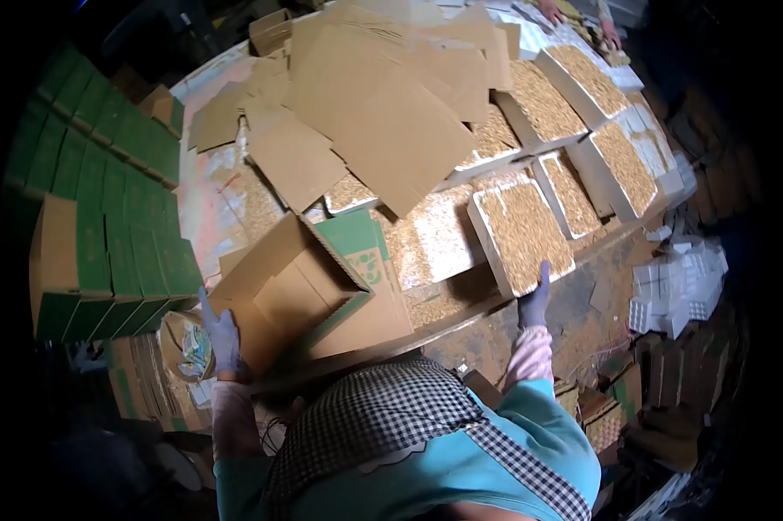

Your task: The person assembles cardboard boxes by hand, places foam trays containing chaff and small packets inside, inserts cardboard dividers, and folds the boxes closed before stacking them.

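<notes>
My left hand (pixel 221 339), in a bluish glove, is at the left wall of an open cardboard box (pixel 300 291), its fingers extended along the side and seeming to hold it. The box tilts on the table's near edge, its inside bare. My right hand (pixel 535 304), gloved too, grips the near edge of a white tray (pixel 489 247), thumb up and the other fingers hidden below. Tan, flaky loose material (pixel 523 234) fills this tray to the rim. Under the box lies a flat green-and-brown carton (pixel 365 260).
Several similar filled trays (pixel 624 169) stand at the right. Flat cardboard sheets (pixel 391 113) cover the table's middle. Green cartons (pixel 135 226) are stacked at the left, above a litter-filled bin (pixel 173 334). White packaging (pixel 682 282) lies right. Another person's hands (pixel 610 35) show at the far edge.
</notes>
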Demonstrator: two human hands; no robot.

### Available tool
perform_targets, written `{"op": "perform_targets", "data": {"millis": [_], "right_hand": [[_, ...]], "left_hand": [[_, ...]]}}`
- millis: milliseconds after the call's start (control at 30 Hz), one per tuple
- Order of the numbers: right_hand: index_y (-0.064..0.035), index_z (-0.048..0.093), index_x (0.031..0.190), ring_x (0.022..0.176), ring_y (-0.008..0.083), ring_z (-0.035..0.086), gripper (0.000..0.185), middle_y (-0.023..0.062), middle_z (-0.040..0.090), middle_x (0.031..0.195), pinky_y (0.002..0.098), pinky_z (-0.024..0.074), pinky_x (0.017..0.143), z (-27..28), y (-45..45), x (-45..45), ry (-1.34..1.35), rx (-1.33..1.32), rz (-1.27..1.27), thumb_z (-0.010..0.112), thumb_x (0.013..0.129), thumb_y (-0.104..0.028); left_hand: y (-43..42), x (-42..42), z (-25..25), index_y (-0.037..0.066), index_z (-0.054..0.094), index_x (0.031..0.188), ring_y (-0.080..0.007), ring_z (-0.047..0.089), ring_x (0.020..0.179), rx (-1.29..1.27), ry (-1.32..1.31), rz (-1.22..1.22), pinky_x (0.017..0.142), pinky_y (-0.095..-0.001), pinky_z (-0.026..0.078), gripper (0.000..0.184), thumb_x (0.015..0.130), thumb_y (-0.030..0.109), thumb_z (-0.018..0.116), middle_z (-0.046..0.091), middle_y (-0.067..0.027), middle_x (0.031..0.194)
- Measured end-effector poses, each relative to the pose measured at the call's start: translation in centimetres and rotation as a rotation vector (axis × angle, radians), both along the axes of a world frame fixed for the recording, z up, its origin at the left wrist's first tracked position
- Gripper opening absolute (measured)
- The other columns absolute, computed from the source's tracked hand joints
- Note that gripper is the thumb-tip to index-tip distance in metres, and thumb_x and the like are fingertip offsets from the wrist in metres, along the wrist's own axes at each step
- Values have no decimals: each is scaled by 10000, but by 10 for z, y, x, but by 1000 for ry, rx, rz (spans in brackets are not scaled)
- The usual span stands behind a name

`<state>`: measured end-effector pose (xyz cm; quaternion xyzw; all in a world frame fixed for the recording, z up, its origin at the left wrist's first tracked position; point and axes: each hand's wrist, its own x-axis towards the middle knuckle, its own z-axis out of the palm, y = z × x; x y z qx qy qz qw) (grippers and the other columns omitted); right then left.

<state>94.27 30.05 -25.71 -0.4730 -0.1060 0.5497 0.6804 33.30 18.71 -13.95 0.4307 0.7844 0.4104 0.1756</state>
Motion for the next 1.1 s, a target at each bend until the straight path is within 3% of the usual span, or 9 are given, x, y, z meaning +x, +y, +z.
{"op": "perform_targets", "data": {"millis": [300,400,500,700,800,900,967,1000,1100], "right_hand": [[-6,340,1423,1174,226,542,613,127,488,1350,341,465,972,189,-11,-137,-69,12,571,573,941,-305],[-4,333,1431,1255,204,447,654,113,463,1373,315,332,1068,248,0,-209,-465,151,816,593,922,-322],[1,247,1484,1321,192,377,775,113,412,1432,312,264,1109,257,5,-252,-682,259,1034,620,901,-345],[10,232,1483,1299,193,386,789,104,427,1408,313,262,1101,263,6,-319,-775,271,1228,640,902,-336],[-35,297,1466,890,96,518,692,29,554,1143,232,401,760,240,13,-331,-901,206,1243,623,925,-318],[-35,333,1450,1074,141,544,611,66,588,1158,277,411,937,226,20,-334,-907,107,1318,588,952,-280],[-81,344,1445,645,74,519,590,-25,540,744,226,420,585,210,31,-326,-926,-14,1441,597,950,-281],[-110,340,1448,464,36,325,586,-83,358,574,221,264,431,205,20,-335,-881,-55,1342,603,949,-270],[-81,417,1358,548,61,430,496,-38,491,668,227,363,493,192,32,-327,-832,-38,1455,611,943,-272]], "left_hand": [[40,-7,-29,35,240,1489,-288,490,1207,-103,-350,6,1004,-329,374,633,884,33,425,436,-250,1402],[49,-2,-39,77,243,1498,-198,536,944,376,-561,-75,825,-284,437,580,950,50,430,554,-171,1272],[56,0,-49,40,315,1472,-56,450,874,471,-831,-9,773,-172,383,501,986,22,438,551,-53,1171],[49,5,-57,14,347,1447,-103,499,1038,703,-978,-88,902,-192,391,455,1007,85,441,531,-41,1308],[43,8,-44,25,362,1440,-107,512,923,558,-515,-69,823,-212,433,449,1006,96,450,573,-57,1235],[34,8,-13,38,402,1418,-115,509,881,336,-803,-61,796,-207,435,433,998,113,474,607,-51,1139],[39,5,-66,58,459,1377,-112,559,871,467,-809,-47,733,-242,463,393,991,129,486,644,-58,1007],[36,-7,-93,68,488,1343,-144,602,860,574,-267,-5,706,-279,481,368,982,140,499,658,-75,972],[-34,-78,-51,78,602,1147,-283,669,859,193,290,194,683,-393,517,270,943,246,549,669,-137,970]]}}
